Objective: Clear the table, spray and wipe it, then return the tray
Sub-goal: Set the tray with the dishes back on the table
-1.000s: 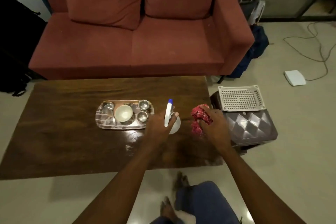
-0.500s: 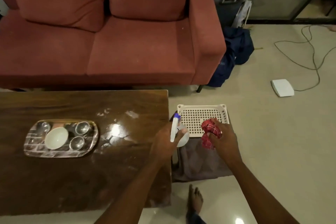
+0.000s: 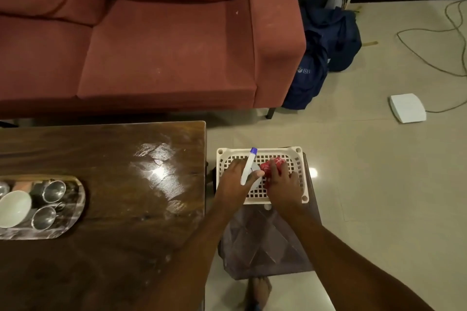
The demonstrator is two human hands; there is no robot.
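Over the white perforated basket (image 3: 300,174) beside the table (image 3: 141,209), the left hand (image 3: 233,182) grips the spray bottle (image 3: 248,168) and the right hand (image 3: 284,185) clutches the red cloth (image 3: 270,166). Best to set the bottle upright on the grid, cloth alongside, before letting go.

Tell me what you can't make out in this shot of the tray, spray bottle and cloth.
Head view only:
- Steel tray: left part cut off by the frame edge.
- Spray bottle: body hidden by the left hand.
- Red cloth: mostly covered by the right hand.

Tray (image 3: 73,222) on table (image 3: 131,209) left; basket (image 3: 300,171) on stool (image 3: 267,247) right of table; sofa (image 3: 164,45) behind.
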